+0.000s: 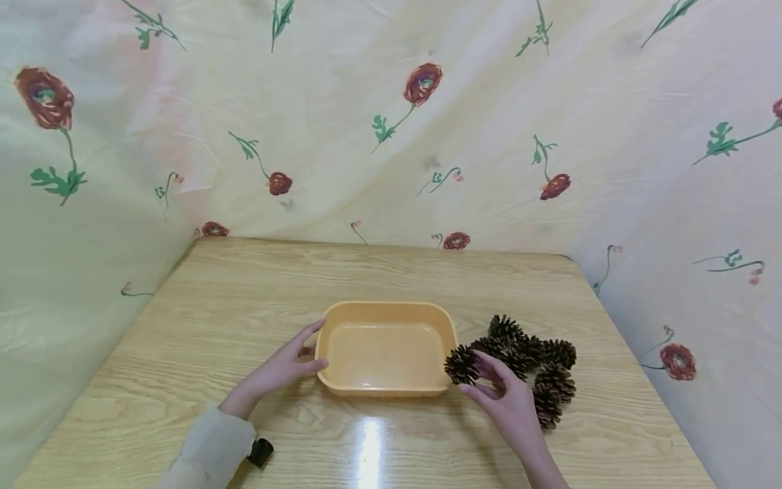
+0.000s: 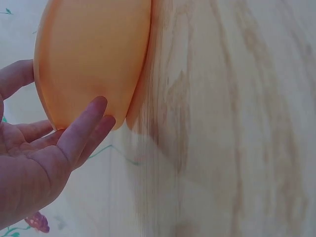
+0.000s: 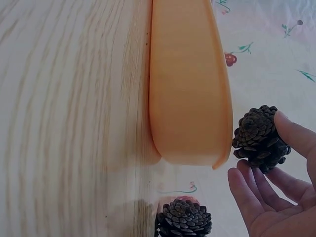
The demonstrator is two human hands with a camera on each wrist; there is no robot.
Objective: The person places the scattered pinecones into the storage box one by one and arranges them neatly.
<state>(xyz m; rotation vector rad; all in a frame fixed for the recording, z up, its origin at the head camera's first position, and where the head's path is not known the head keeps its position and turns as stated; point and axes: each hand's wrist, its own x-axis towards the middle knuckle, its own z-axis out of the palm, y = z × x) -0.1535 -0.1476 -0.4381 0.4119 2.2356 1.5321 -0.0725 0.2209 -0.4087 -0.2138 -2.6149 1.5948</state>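
An orange, rounded rectangular plastic tub (image 1: pixel 387 392) stands on the table with nothing inside. At its left end my left hand (image 1: pixel 284 367) holds the tub, the thumb at the rim; in the left wrist view fingers (image 2: pixel 84 126) lie against the outer wall. My right hand (image 1: pixel 504 401) pinches a dark brown pine cone (image 1: pixel 461 365) between thumb and fingers beside the tub's right rim. In the right wrist view the held pine cone (image 3: pixel 261 138) is raised off the table, close to the rim. Several other pine cones (image 1: pixel 554 384) lie clustered right of the tub.
The light wood-grain table (image 1: pixel 244 292) extends around the tub. Floral cloth (image 1: pixel 342 122) hangs behind the table and along both sides. One loose pine cone (image 3: pixel 185 217) shows below the tub's end in the right wrist view. A small black object (image 1: pixel 261 453) sits at the left sleeve.
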